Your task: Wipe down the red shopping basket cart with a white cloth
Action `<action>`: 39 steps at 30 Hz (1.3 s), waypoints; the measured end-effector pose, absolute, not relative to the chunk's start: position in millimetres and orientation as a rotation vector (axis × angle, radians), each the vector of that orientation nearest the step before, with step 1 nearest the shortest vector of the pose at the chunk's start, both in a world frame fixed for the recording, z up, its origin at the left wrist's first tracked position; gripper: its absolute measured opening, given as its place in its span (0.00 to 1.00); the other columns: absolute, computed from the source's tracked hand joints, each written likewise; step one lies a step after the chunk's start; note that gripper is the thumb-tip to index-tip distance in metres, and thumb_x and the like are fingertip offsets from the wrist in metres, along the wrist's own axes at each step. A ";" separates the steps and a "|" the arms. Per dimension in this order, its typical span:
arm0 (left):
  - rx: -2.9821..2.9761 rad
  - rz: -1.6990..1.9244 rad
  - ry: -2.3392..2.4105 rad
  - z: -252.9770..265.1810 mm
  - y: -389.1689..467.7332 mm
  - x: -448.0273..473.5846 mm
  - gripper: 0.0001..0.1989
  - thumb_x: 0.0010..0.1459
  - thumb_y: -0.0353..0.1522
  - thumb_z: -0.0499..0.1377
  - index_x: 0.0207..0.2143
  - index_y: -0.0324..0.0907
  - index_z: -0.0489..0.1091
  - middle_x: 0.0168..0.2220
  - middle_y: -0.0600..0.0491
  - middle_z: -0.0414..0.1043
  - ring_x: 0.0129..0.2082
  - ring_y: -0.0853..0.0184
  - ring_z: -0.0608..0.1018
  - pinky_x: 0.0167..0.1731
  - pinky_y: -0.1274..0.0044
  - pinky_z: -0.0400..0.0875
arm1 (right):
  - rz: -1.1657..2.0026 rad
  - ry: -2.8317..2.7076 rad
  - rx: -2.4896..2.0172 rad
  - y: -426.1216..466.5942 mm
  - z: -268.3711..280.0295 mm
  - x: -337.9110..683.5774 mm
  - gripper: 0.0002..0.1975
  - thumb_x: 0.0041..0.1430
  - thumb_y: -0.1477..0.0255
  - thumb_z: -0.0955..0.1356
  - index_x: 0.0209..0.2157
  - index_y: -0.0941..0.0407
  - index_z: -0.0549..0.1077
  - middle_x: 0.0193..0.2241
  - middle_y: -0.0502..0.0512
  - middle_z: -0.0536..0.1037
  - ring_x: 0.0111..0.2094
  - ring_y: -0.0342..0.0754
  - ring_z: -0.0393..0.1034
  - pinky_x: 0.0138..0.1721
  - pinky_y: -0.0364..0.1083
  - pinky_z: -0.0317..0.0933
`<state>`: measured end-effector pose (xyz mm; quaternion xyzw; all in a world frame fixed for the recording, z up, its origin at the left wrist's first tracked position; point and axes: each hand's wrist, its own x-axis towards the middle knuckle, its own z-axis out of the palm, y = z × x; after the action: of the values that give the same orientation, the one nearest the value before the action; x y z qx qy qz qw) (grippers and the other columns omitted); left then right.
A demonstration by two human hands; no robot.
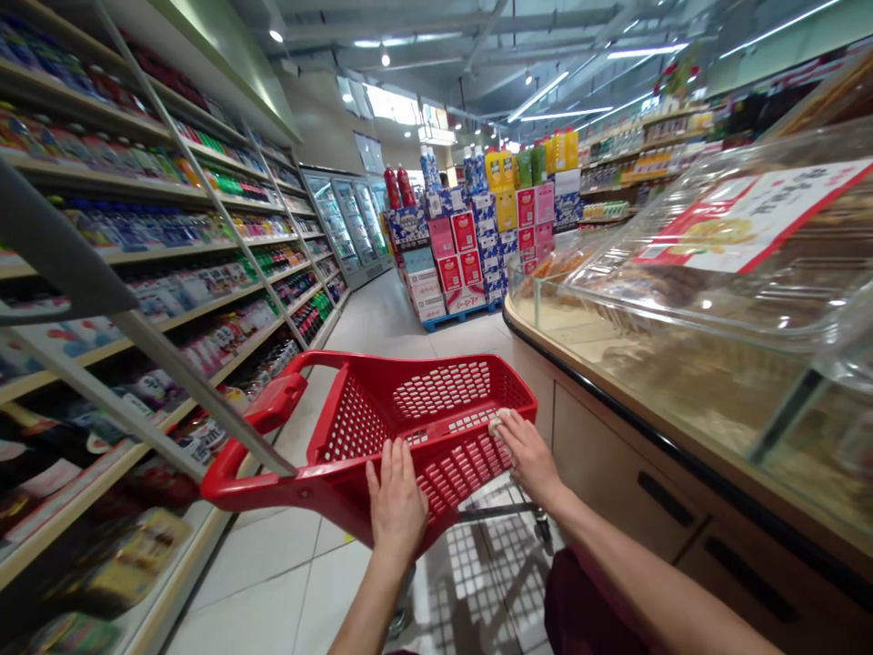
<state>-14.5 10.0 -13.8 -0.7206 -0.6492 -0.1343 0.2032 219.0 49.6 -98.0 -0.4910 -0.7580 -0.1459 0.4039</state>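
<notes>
A grey handle (65, 241) loomed upper left; centre, the left hand (397, 500) lay flat, ideally bracing the red cart (341, 496); the right hand (530, 455) gripped pale cloth (499, 422).

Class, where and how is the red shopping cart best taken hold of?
On the cart, probably by the rounded end bar, coming from the picture's left: it loops out past the basket, leaving an open gap for wrapping a grip around it.
</notes>
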 end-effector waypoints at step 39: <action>-2.011 -0.323 -1.864 -21.6 3.9 -14.6 0.32 0.45 0.26 0.47 0.56 0.31 0.49 0.59 0.46 0.48 0.60 0.60 0.48 0.57 0.62 0.45 | -0.341 -1.887 -1.166 34.0 -104.5 206.2 0.25 0.52 0.85 0.55 0.50 0.57 0.65 0.50 0.59 0.67 0.56 0.48 0.51 0.51 0.54 0.55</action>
<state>-14.6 3.9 -21.6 -0.7153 -0.6630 -0.1148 0.1889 206.2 34.0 -104.5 -0.4680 -0.7575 -0.1367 0.4341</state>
